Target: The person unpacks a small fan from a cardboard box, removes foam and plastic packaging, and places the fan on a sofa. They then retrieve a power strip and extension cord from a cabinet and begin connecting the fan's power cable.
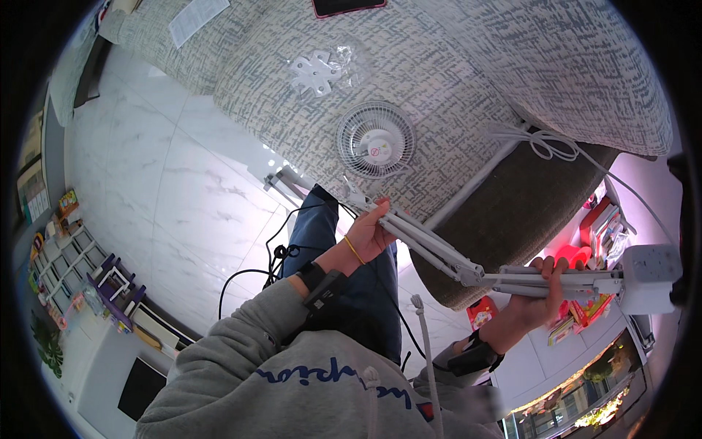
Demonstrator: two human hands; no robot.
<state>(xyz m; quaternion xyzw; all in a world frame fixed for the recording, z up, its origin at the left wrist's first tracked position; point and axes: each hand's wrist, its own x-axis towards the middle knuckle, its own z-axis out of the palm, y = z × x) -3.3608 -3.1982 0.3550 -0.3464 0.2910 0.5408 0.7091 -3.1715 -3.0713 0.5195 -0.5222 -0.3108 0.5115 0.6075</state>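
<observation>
Across my lap runs a white jointed folding arm (431, 245), bent at a middle hinge. My left hand (371, 233) is closed round its left section, close to the end bracket (357, 193). Farther right, my right hand (540, 296) grips the other section beyond the hinge. A white boxy part (651, 279) is at the arm's right end; how it joins the arm is hard to make out. Just beyond my left hand, a round white fan cage (376, 139) lies on the patterned sofa seat (453, 110).
Flat white pieces with holes (316, 73) and a clear plastic bag (351, 64) lie on the seat. A white cable (552, 145) is coiled at right. Black cords (278, 252) hang beside my left leg. A paper sheet (197, 20) and dark red-edged device (347, 6) are farther away.
</observation>
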